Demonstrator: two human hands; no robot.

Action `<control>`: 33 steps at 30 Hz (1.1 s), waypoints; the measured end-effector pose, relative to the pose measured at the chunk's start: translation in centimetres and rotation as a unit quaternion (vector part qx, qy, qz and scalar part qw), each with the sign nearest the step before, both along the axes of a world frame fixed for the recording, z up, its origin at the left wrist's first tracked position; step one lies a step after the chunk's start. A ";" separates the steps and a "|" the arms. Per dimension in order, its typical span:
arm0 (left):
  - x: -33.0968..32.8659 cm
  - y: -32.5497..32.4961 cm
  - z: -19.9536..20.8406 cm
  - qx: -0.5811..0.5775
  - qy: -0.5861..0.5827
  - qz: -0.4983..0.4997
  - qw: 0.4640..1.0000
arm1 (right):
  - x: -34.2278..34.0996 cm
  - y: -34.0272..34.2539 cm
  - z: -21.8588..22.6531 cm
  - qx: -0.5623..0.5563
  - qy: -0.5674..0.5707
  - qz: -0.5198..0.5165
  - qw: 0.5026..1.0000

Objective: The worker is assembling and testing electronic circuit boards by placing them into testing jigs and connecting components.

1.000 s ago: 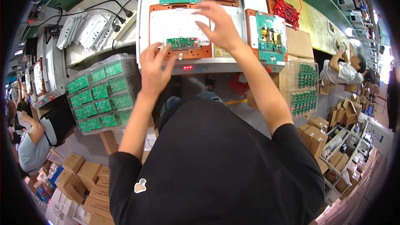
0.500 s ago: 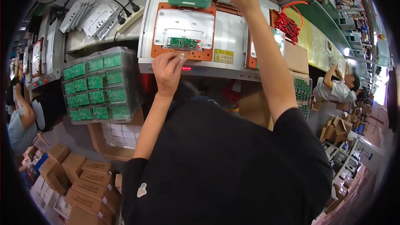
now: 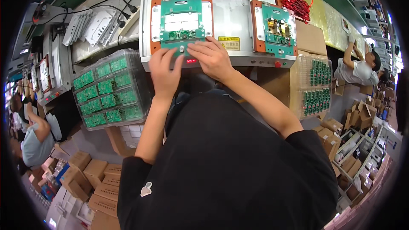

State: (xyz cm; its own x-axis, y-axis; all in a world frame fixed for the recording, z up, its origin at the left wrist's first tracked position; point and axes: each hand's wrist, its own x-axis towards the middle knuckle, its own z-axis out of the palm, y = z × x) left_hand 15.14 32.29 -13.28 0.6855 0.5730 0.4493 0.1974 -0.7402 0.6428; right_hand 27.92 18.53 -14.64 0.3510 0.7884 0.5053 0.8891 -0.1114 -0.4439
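While both hands rested at the near edge of the green fixture cover (image 3: 182,19), the left hand (image 3: 165,74) lay flat with its fingers (image 3: 158,57) extended and slightly spread, their tips touching the lower lip of that cover, clamped on nothing. The right hand (image 3: 211,59) sat just beside it, fingers (image 3: 200,47) stretched toward the small round knob (image 3: 182,48) at the middle of the cover's front edge, pressing down rather than gripping. The cover itself lay closed in an orange-framed nest (image 3: 155,21) on the grey test machine (image 3: 230,21), straight ahead of the person, with a small green circuit board (image 3: 182,35) showing through its window. A red indicator display (image 3: 191,60) glowed on the machine's front just under the hands. To the right on the same machine stood a second orange-framed fixture (image 3: 272,28) carrying a green board with components. Left of the person, a stack of clear plastic trays (image 3: 108,89) held rows of green circuit boards; on the right, another clear tray stack (image 3: 317,85) held narrower boards upright. A bundle of red wires (image 3: 295,2) lay beyond the second fixture. Cardboard boxes (image 3: 96,174) were piled on the floor at lower left, and other workers sat at either edge of the view.
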 end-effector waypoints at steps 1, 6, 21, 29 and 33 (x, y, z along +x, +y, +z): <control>0.6 0.2 -0.1 0.006 0.000 0.006 1.000 | 0.2 0.1 0.1 -0.006 -0.005 -0.004 1.000; 2.9 2.2 -1.7 0.000 -0.006 -0.142 0.990 | 1.6 -0.4 -0.7 -0.028 0.067 0.022 0.997; -16.6 17.7 -13.8 0.091 0.368 0.301 0.875 | 2.4 -5.4 6.5 -0.016 0.248 -0.036 0.968; -15.5 18.6 -3.3 -0.412 0.016 0.196 0.890 | 0.0 -0.9 11.4 -0.002 0.246 0.082 0.966; -7.4 13.1 5.3 -0.468 0.067 -0.122 0.873 | -1.1 4.8 13.3 -0.036 0.185 0.261 0.947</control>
